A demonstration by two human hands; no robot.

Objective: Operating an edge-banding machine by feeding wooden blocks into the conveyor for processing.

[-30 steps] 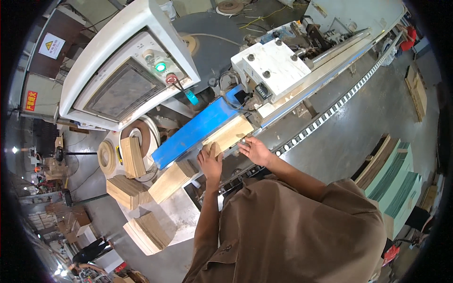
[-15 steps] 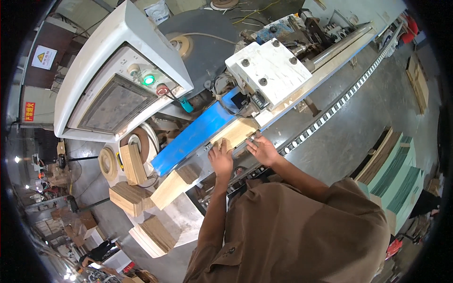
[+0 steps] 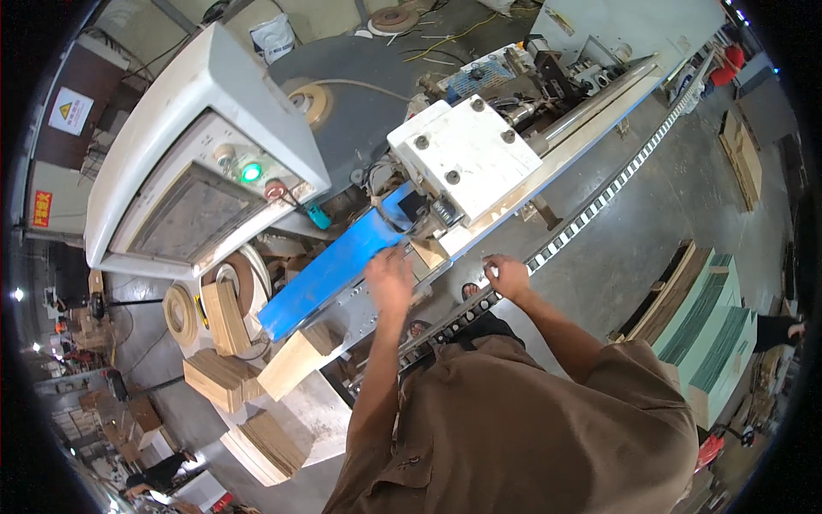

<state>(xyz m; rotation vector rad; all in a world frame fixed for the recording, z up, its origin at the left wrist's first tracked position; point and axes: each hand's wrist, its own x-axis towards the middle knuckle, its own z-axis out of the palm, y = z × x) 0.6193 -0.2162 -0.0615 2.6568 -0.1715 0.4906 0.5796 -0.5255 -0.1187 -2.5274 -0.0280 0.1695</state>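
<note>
Upper left now, a white sack (image 3: 272,38) with its contents hidden, while at centre frame the wooden piece (image 3: 431,252) sits right up by the white machine head (image 3: 467,154). The left hand (image 3: 390,276) is just beside that piece, fingers close together, and over at centre right the right hand (image 3: 507,277) hangs half-curled, apart from the wood; whether either grips anything, I can't tell
</note>
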